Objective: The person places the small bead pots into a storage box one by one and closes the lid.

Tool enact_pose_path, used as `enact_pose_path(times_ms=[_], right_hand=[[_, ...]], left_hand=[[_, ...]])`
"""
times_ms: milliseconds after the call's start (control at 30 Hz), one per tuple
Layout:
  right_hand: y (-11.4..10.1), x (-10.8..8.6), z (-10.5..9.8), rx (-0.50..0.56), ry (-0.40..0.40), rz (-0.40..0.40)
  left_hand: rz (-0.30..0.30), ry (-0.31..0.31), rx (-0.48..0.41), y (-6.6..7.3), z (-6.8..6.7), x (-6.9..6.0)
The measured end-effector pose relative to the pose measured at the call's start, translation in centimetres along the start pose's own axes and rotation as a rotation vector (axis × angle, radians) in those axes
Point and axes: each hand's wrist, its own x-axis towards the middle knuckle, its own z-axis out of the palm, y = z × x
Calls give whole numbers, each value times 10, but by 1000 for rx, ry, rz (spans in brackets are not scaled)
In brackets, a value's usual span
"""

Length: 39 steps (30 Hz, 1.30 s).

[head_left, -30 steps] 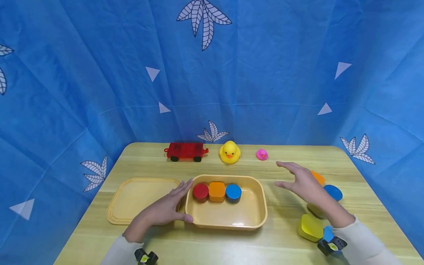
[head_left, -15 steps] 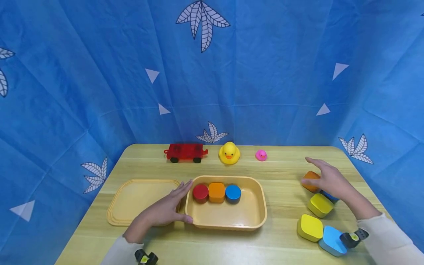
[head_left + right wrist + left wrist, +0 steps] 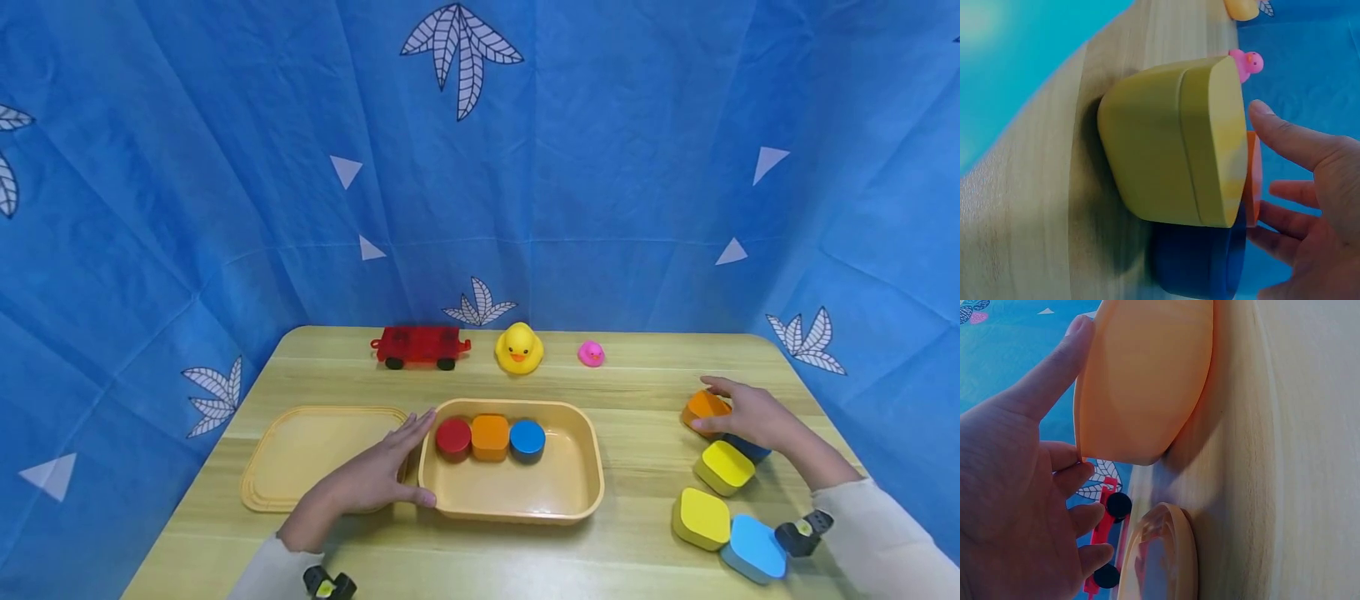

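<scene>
My left hand touches the left end of a tan plastic box, fingers and thumb spread along its rim. A red round block, an orange square block and a blue round block stand inside it in a row. At the right, my right hand is at another orange block, thumb on the near side and fingers on the far side. In the right wrist view the thumb looks apart from that orange block, which a yellow block partly hides.
A dark blue block, two yellow blocks and a light blue block lie by the right forearm. A tan lid lies left. A red toy wagon, yellow duck and pink duck stand along the back.
My right hand has moved right from beside the box, then come down around the orange block, narrowing the gap between thumb and fingers. My left hand keeps its place on the box.
</scene>
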Motion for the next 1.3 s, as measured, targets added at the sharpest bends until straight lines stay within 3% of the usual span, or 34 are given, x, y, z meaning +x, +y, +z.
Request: enact_pose_path(times_ms=[667, 933, 1300], right_hand=[[-4, 7, -1, 1, 60, -49], [-37, -1, -5, 19, 95, -126], [-88, -10, -1, 92, 101, -294]], left_hand=[[-4, 17, 15, -1, 0, 1], [-7, 6, 2, 0, 2, 0], [-8, 8, 11, -2, 4, 1]])
